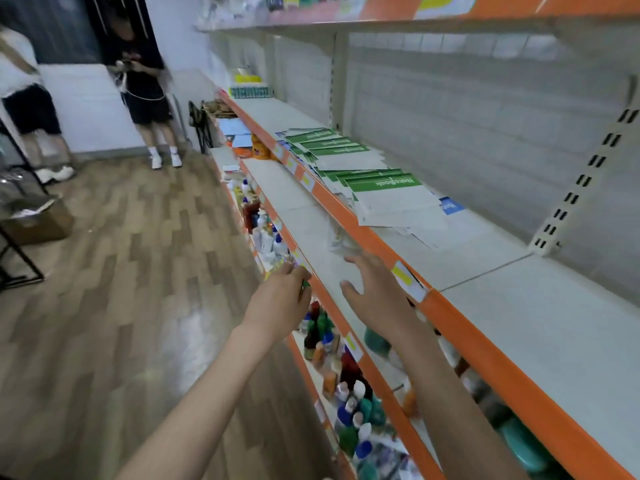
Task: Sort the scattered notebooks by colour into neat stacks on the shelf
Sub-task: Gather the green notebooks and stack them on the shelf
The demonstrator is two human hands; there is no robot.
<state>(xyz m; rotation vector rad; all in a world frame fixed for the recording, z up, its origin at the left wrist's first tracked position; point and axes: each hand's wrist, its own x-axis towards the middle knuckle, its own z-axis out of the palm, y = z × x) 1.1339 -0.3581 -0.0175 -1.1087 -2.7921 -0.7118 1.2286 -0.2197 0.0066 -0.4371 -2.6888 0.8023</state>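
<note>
Head view: notebooks [360, 174] lie fanned in a loose overlapping heap on the shelf [502, 306], mostly green, one blue [451, 205] at the heap's far side, so sorting looks barely begun. Right hand [372, 292] spread, empty, short of the heap. Left hand [282, 299] curled at the lower shelf edge, grip unclear.

Small plastic bottles with coloured caps [349, 407] are crowded on the lower tiers. Brown wood-pattern flooring [114, 271] is seen at left, where an open cardboard box [38, 220] is set. Two standing people [145, 81] are seen beyond.
</note>
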